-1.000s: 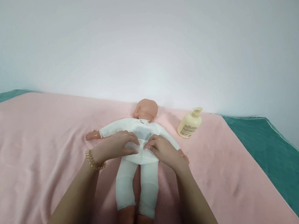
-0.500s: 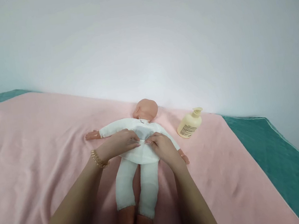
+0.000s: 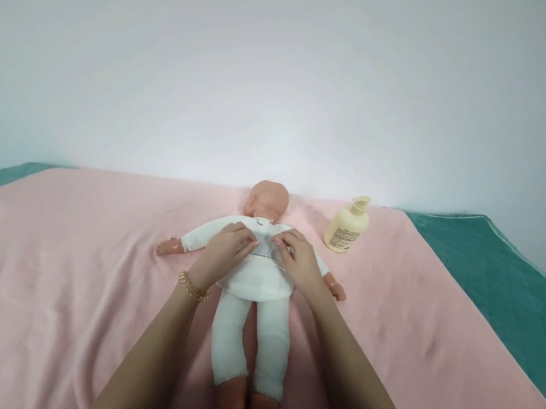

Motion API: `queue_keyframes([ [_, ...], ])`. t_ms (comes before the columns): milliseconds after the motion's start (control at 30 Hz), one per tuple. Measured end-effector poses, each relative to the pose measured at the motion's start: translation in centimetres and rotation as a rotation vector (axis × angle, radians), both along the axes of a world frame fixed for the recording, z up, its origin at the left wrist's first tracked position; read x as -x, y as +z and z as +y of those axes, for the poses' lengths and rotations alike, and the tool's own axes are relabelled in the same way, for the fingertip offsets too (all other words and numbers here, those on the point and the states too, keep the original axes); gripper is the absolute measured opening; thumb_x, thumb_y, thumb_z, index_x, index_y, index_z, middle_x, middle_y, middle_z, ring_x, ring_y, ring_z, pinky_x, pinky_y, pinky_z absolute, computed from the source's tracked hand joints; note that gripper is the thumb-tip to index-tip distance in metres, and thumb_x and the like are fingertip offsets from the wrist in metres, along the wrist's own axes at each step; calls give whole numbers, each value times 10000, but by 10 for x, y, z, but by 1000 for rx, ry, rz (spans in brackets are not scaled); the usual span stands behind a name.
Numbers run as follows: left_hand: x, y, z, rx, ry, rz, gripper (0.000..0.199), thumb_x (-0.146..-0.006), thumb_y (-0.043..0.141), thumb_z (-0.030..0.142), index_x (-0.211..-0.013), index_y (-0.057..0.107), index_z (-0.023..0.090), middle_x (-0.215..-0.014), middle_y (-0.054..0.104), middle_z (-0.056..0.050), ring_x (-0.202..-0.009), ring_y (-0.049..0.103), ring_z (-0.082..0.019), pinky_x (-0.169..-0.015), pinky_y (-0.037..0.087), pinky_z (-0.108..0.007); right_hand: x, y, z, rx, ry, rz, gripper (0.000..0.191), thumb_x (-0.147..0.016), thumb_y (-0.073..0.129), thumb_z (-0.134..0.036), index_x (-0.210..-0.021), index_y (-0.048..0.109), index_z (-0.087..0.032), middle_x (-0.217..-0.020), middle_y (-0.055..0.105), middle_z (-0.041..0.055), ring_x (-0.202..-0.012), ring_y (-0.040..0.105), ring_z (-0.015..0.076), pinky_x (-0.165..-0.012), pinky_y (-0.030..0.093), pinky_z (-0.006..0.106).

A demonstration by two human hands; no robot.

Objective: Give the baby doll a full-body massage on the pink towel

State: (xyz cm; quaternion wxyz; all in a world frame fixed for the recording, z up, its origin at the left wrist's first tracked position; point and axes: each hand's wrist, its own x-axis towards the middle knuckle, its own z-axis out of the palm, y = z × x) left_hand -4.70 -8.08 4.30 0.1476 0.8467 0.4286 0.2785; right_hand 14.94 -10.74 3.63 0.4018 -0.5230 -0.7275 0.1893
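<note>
A doll (image 3: 257, 280) with a white cloth body and brown feet lies stretched out, its face not showing. In the middle of its torso a grey patch (image 3: 264, 246) shows, with a thin dark line along its lower edge. My left hand (image 3: 226, 251), a beaded bracelet at the wrist, rests over the left side of this patch, fingertips pressed together. Across from it, my right hand (image 3: 300, 254) has thumb and fingers curled together at the patch's right side. Whatever is between the fingertips is too small to make out.
A pale yellow pump bottle (image 3: 346, 227) stands right of the doll, near its arm. Under everything spreads a wrinkled pink blanket (image 3: 93, 255), with a green cover (image 3: 510, 287) showing at the right. A pale wall (image 3: 255, 66) rises behind.
Both hands have shifted up the torso toward the doll's head, away from the patch's lower edge. My fingertips are slightly farther apart, and more of the patch shows. The doll and bottle stay put.
</note>
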Motion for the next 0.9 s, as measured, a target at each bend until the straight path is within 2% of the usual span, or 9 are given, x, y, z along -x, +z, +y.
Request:
queue_keyframes([
  [133,-1,-16,10,-126,44,-42,299,-917,481,410,-1080,598,189,-1149,632,-94,-1110,541,-259,-1001,407,-424,0,-16,9,-51,23,13,286,-944,448,-302,-1151,603,-179,-1200,589,100,-1165,511,209,-1035,377,358],
  [300,-2,-33,16,-22,82,-11,381,-932,429,477,-1153,582,208,-1210,632,-87,-1163,538,-271,-1031,379,-453,-2,-32,18,25,88,-53,320,-946,454,-362,-1171,590,-179,-1225,584,102,-1182,503,214,-1055,363,368],
  [467,-4,-35,17,1,92,-13,402,-938,410,492,-1141,596,200,-1216,636,-87,-1153,550,-265,-1024,385,-442,-1,-33,19,20,93,-56,335,-958,431,-376,-1154,593,-158,-1204,592,113,-1175,505,210,-1050,369,359],
  [600,-6,-36,16,-56,118,-8,447,-945,399,479,-1242,554,183,-1310,588,-93,-1221,501,-265,-1050,356,-445,1,-34,18,-9,74,-47,367,-962,427,-377,-1233,544,-159,-1297,548,115,-1248,457,202,-1101,327,361],
  [700,-5,-37,16,-39,112,14,469,-947,397,478,-1272,547,175,-1333,578,-89,-1240,485,-261,-1057,347,-443,1,-36,19,10,95,-66,412,-969,408,-395,-1279,516,-144,-1354,516,130,-1304,415,203,-1135,290,368],
  [900,-4,-37,18,-16,104,25,482,-941,394,502,-1249,581,182,-1318,594,-87,-1232,492,-260,-1055,351,-442,1,-35,20,50,100,-93,443,-972,390,-420,-1269,541,-128,-1323,554,147,-1282,449,219,-1118,319,389],
])
